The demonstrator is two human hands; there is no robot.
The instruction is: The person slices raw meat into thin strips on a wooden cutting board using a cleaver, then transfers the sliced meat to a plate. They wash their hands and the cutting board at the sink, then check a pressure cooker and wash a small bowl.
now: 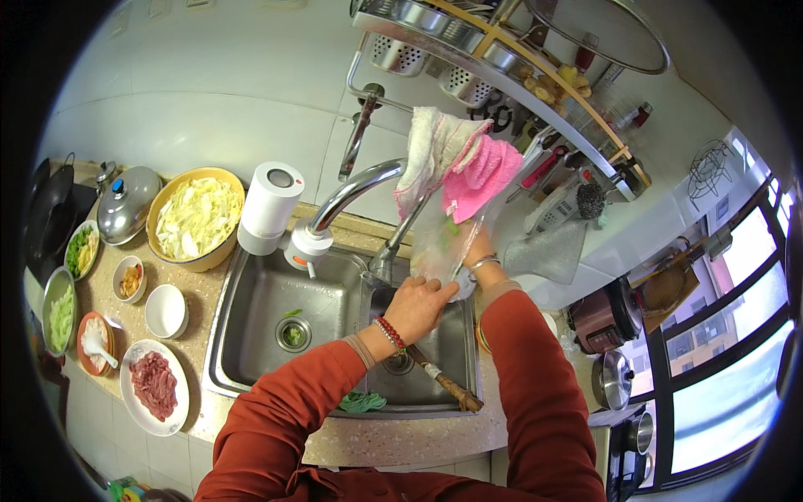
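Note:
My left hand (pixel 417 307) is over the divider of the double steel sink, its fingers closed on the lower edge of a clear plastic bag (pixel 433 254). Some green and pale bits show through the bag. My right hand (pixel 477 243) reaches up into or behind the bag; its fingers are hidden by the plastic and a pink cloth (pixel 483 172), so its grip is unclear. Under my left hand, a wooden handle (pixel 461 392) with a pale wrapping slants across the right basin (pixel 439 339). A chrome faucet (pixel 361 188) with a white filter unit (pixel 270 207) arches over the left basin (pixel 251 339).
On the left counter stand a yellow basin (pixel 216 257) of cut cabbage, a plate of sliced meat (pixel 152 386), a white bowl (pixel 166 310) and several small dishes. A green cloth (pixel 362 401) lies at the sink's front edge. A utensil rack (pixel 502 69) overhangs from above; a rice cooker (pixel 605 317) is at right.

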